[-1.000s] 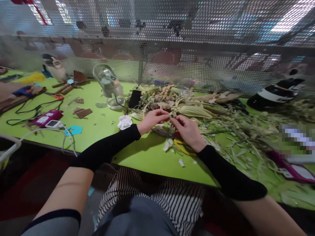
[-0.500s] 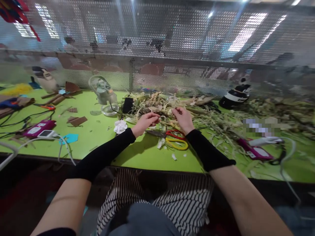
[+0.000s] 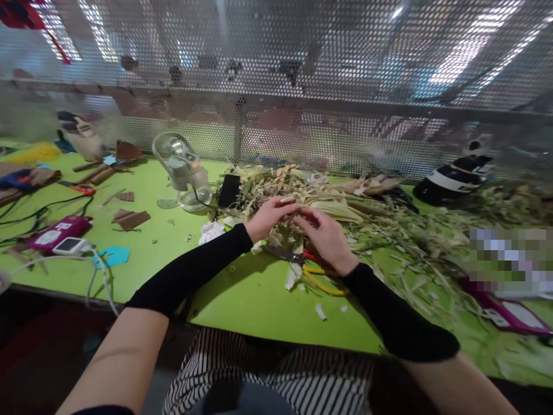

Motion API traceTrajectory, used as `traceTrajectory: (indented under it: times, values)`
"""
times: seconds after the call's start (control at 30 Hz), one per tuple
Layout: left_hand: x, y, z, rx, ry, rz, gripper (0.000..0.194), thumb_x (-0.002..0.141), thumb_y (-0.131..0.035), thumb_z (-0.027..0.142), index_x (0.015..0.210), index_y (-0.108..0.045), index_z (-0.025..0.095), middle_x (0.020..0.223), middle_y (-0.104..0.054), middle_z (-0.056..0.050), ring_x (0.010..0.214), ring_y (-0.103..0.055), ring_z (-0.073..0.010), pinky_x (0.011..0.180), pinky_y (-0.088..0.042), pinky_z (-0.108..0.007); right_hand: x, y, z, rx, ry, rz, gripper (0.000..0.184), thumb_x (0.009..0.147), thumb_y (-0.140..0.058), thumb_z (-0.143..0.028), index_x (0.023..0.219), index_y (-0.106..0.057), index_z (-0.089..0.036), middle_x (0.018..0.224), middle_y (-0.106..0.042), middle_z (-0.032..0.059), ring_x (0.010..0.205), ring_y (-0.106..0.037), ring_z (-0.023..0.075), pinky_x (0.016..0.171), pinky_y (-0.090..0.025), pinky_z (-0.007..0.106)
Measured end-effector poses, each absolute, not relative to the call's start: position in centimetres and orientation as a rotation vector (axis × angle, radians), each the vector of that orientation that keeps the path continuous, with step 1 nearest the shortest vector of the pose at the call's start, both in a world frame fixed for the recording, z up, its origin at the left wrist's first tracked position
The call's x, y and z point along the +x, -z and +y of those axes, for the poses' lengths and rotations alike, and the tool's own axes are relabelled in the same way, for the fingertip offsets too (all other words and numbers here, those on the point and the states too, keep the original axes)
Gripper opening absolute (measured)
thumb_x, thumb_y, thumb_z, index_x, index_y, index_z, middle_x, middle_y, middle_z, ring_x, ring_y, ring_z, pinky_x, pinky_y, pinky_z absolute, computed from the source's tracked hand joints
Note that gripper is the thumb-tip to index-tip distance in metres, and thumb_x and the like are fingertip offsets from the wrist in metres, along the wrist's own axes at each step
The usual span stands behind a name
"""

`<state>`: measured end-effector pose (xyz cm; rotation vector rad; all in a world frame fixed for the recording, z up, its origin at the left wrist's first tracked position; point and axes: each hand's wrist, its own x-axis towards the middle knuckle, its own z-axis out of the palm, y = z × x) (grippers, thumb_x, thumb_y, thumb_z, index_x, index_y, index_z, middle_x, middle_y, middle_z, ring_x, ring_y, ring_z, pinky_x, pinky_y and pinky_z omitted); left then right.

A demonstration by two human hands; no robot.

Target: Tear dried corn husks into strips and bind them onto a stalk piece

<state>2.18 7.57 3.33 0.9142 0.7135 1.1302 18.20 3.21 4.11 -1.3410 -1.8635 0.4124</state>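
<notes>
My left hand [image 3: 270, 216] and my right hand [image 3: 326, 237] meet at the near edge of a heap of dried corn husks [image 3: 328, 199] on the green table [image 3: 242, 294]. Both hands have their fingers curled and pinched on strands of husk, fingertips almost touching. Scissors with red and yellow handles [image 3: 313, 271] lie on the table just under my right wrist. Black sleeves cover both forearms.
A small clear desk fan [image 3: 184, 170] stands left of the husks, next to a black box [image 3: 228, 190]. A white crumpled scrap [image 3: 211, 231], a pink device with a white charger [image 3: 60, 236], cables and brown cut pieces lie to the left. A perforated metal screen [image 3: 302, 86] closes the back.
My hands, apart half a second ago, have come together on the husks. The right hand has moved left and nearer over the scissors. The camera has tilted slightly.
</notes>
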Motion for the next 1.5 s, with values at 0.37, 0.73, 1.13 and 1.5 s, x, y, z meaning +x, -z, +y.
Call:
traceTrajectory:
  times: [0.37,0.73,1.13,1.5]
  values:
    - [1.5,-3.6,8.4,0.735,-1.141,0.610,0.012,0.079,-0.079,0.016,0.086,-0.070,0.015,0.083,-0.074,-0.001,0.080,-0.067,-0.0086,0.077,-0.047,-0.021,24.1,-4.8,-3.1,-1.459,-0.119,-2.250,0.041,0.097,-0.049,-0.058,0.100,-0.070,-0.022,0.094,-0.074,0.0120,0.073,-0.067,0.0245,0.060,-0.051,0.037]
    - [2.5,-3.7,5.9,0.810,-0.990,0.620,0.011,0.076,-0.078,0.014,0.082,-0.069,0.013,0.080,-0.071,-0.001,0.079,-0.063,-0.0095,0.078,-0.042,-0.025,19.8,-5.5,4.3,-1.278,-0.767,-1.637,0.044,0.087,-0.060,-0.063,0.079,-0.067,-0.020,0.075,-0.070,0.0045,0.064,-0.059,0.0171,0.057,-0.048,0.029]
    - [3.2,-2.8,6.1,0.755,-1.086,0.686,0.013,0.081,-0.077,0.021,0.076,-0.068,0.013,0.075,-0.067,0.001,0.072,-0.057,-0.0085,0.075,-0.040,-0.026,19.6,-4.5,2.5,-1.306,0.121,-2.101,0.031,0.101,-0.043,-0.042,0.087,-0.063,-0.022,0.086,-0.072,0.0106,0.079,-0.065,0.0238,0.073,-0.047,0.036]
    - [2.2,-3.2,7.0,0.735,-1.042,0.697,0.011,0.087,-0.073,0.017,0.077,-0.070,0.012,0.075,-0.070,0.000,0.072,-0.061,-0.0076,0.074,-0.044,-0.024,25.2,-2.7,-3.8,-1.488,-0.338,-2.645,0.027,0.093,-0.055,-0.042,0.104,-0.067,-0.020,0.101,-0.075,0.0134,0.090,-0.072,0.0290,0.079,-0.056,0.042]
